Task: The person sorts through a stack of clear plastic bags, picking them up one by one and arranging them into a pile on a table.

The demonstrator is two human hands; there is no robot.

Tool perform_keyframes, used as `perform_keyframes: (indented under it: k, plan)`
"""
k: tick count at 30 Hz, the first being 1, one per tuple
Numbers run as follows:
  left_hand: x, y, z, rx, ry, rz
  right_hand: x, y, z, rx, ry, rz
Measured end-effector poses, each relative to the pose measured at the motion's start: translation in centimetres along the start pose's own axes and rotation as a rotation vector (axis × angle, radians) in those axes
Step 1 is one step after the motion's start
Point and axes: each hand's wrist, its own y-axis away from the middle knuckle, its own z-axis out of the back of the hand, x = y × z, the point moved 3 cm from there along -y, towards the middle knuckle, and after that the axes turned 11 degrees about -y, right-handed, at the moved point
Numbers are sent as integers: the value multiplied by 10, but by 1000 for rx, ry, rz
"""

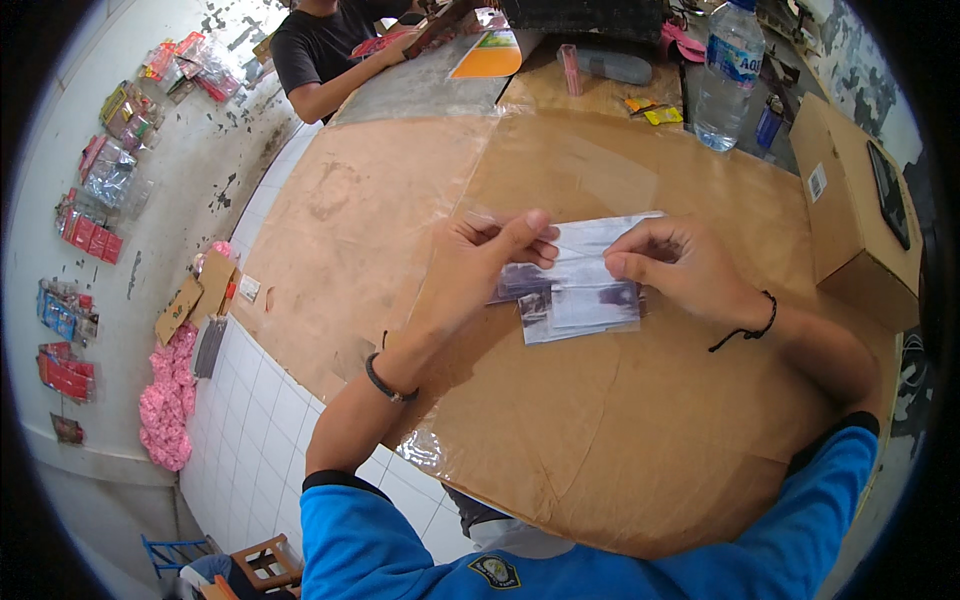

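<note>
Both of my hands are above the brown-covered table, at the edges of a thin, whitish plastic packet (585, 238). My left hand (490, 250) pinches near its left edge with thumb and fingers. My right hand (675, 262) is closed, thumb against forefinger, on its right side. Under and just in front of the packet lie several flat white-and-clear plastic packets (590, 308), partly overlapping. Another stack of clear packets (518, 282) shows below my left fingers. How many layers my fingertips hold is too small to tell.
A large water bottle (727, 80) stands at the back right, near a cardboard box (850, 200) with a dark phone-like slab on it. Small yellow packets (662, 116) and a grey case (615, 67) lie at the back. Across the table another person (325, 55) works.
</note>
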Motion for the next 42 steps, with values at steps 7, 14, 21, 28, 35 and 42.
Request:
perform_keyframes:
  k: [7, 14, 21, 28, 35, 42]
  plan:
    - [5, -12, 27, -99, -14, -96, -6, -7, 21, -34, 75, 46]
    - [14, -25, 44, -117, -83, -121, -6, -16, 40, -86, 233, 77]
    - [20, -31, 53, -34, -210, -114, -9, -19, 47, -76, 334, 86]
    - [26, -31, 57, -47, -376, -59, -15, -25, 52, -59, 362, 127]
    - [27, -35, 61, -74, -744, -283, -11, -32, 55, -39, 609, 208]
    - [36, -41, 58, -69, -778, -431, -18, -36, 60, -91, 622, 141]
